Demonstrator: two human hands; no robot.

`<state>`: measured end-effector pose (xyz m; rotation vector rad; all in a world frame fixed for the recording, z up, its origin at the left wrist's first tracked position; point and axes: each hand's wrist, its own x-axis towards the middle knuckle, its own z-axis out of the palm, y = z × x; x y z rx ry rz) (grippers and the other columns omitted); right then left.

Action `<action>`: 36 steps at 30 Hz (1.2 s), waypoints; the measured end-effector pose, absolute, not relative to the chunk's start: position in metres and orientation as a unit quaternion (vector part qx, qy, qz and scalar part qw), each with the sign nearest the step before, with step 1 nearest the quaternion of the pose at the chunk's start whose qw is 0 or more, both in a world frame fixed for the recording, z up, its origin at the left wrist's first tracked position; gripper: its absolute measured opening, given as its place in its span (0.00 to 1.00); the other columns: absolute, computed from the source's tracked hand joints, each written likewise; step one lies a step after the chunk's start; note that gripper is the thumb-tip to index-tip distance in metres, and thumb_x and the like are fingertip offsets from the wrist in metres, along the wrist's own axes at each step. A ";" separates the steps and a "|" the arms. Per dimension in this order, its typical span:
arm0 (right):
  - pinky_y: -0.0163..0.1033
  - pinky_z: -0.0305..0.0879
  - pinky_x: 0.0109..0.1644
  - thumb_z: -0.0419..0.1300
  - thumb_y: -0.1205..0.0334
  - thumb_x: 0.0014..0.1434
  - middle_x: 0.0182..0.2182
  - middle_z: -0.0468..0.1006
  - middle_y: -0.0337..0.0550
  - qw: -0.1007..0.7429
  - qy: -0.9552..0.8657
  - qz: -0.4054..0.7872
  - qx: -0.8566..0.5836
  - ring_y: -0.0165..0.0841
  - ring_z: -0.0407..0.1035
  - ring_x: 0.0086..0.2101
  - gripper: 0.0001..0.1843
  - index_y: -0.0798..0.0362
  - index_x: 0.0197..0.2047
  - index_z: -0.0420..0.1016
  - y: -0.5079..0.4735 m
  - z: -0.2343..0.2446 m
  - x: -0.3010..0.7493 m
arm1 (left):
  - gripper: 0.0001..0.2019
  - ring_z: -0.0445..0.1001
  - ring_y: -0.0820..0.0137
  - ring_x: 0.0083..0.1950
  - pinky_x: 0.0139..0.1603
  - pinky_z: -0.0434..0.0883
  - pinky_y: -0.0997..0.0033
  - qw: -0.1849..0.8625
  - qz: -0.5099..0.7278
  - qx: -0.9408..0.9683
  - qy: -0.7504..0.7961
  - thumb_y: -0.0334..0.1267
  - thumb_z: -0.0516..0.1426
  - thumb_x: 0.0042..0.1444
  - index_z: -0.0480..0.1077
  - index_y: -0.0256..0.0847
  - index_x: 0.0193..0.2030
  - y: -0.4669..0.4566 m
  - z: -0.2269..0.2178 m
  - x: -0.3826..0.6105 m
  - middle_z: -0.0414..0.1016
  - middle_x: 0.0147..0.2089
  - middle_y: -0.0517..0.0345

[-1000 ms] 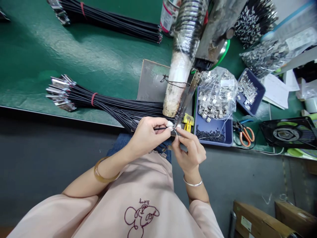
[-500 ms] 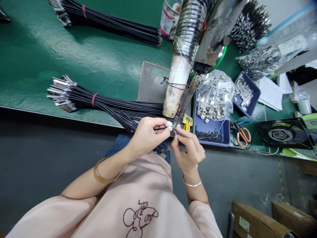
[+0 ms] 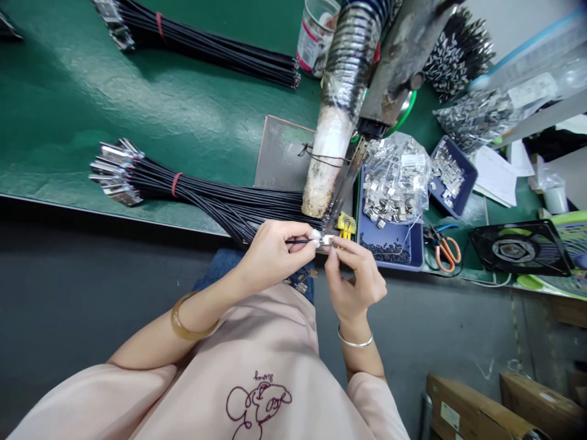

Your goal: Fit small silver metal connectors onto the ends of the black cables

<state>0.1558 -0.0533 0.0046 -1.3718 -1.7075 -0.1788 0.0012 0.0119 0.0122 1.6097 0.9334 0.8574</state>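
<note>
My left hand (image 3: 270, 253) pinches the end of a thin black cable (image 3: 298, 241) between thumb and fingers at the bench edge. My right hand (image 3: 355, 275) meets it from the right, its fingertips closed on a small metal connector shell (image 3: 327, 239) at the cable's tip. Both hands hover just below the wrapped nozzle (image 3: 328, 159) of a machine. A bundle of black cables (image 3: 202, 195) with metal plugs and a red band lies on the green mat to the left.
A blue tray (image 3: 389, 247) holding a bag of metal shells (image 3: 397, 180) sits right of the hands, with yellow clips (image 3: 345, 225), orange scissors (image 3: 444, 250) and a fan (image 3: 518, 247) beyond. A second cable bundle (image 3: 206, 46) lies at the back. Cardboard boxes (image 3: 477, 406) stand on the floor.
Both hands stayed together at the cable tip. The right hand's fingers shifted slightly on the metal shell, and the view drifted a little.
</note>
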 end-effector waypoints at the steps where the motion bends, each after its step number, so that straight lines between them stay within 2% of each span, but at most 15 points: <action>1: 0.35 0.81 0.42 0.65 0.74 0.58 0.40 0.85 0.42 0.464 -0.674 -0.033 -0.574 0.32 0.82 0.40 0.10 0.50 0.40 0.75 -0.053 0.006 0.156 | 0.07 0.66 0.76 0.26 0.26 0.63 0.78 0.511 0.356 0.682 0.383 0.31 0.58 0.55 0.75 0.35 0.28 0.012 0.012 0.001 0.73 0.25 0.59; 5: 0.35 0.82 0.39 0.62 0.68 0.62 0.40 0.84 0.41 0.488 -0.593 0.170 -0.618 0.31 0.81 0.37 0.03 0.51 0.36 0.75 -0.053 0.011 0.157 | 0.09 0.66 0.76 0.27 0.26 0.62 0.78 0.489 0.360 0.700 0.376 0.30 0.56 0.57 0.75 0.35 0.27 0.012 0.013 -0.001 0.74 0.27 0.58; 7: 0.35 0.82 0.39 0.63 0.67 0.62 0.41 0.83 0.42 0.493 -0.580 0.197 -0.618 0.31 0.81 0.38 0.03 0.52 0.34 0.75 -0.053 0.012 0.157 | 0.10 0.65 0.76 0.27 0.25 0.60 0.78 0.488 0.363 0.695 0.382 0.31 0.56 0.57 0.75 0.34 0.27 0.012 0.014 0.000 0.72 0.26 0.58; 11: 0.38 0.81 0.42 0.63 0.68 0.61 0.42 0.84 0.43 0.474 -0.621 0.156 -0.605 0.33 0.81 0.39 0.03 0.51 0.35 0.76 -0.053 0.014 0.158 | 0.10 0.62 0.77 0.25 0.24 0.57 0.77 0.492 0.372 0.682 0.393 0.32 0.56 0.57 0.76 0.33 0.28 0.012 0.013 0.001 0.70 0.25 0.59; 16: 0.38 0.81 0.42 0.63 0.69 0.61 0.41 0.84 0.42 0.454 -0.650 0.107 -0.600 0.33 0.81 0.41 0.04 0.51 0.35 0.76 -0.050 0.016 0.159 | 0.09 0.64 0.77 0.26 0.25 0.59 0.77 0.498 0.383 0.669 0.397 0.32 0.57 0.56 0.76 0.34 0.26 0.012 0.012 0.003 0.72 0.26 0.58; 23: 0.38 0.80 0.43 0.63 0.69 0.61 0.41 0.84 0.42 0.457 -0.649 0.105 -0.599 0.32 0.80 0.41 0.04 0.50 0.35 0.76 -0.047 0.014 0.159 | 0.08 0.64 0.76 0.25 0.25 0.60 0.76 0.494 0.396 0.643 0.432 0.32 0.58 0.53 0.76 0.35 0.26 0.012 0.012 0.007 0.72 0.23 0.59; 31: 0.42 0.79 0.49 0.63 0.73 0.60 0.40 0.85 0.41 0.455 -0.676 0.059 -0.576 0.35 0.80 0.44 0.07 0.49 0.37 0.76 -0.046 0.019 0.159 | 0.07 0.57 0.79 0.23 0.24 0.56 0.77 0.499 0.399 0.633 0.438 0.32 0.58 0.51 0.75 0.33 0.26 0.014 0.018 0.009 0.66 0.21 0.62; 36: 0.40 0.79 0.47 0.62 0.72 0.60 0.41 0.85 0.43 0.442 -0.689 0.059 -0.572 0.35 0.81 0.45 0.07 0.50 0.37 0.73 -0.051 0.017 0.160 | 0.08 0.59 0.78 0.24 0.25 0.58 0.78 0.504 0.368 0.647 0.439 0.32 0.57 0.52 0.75 0.34 0.25 0.013 0.014 0.008 0.69 0.23 0.60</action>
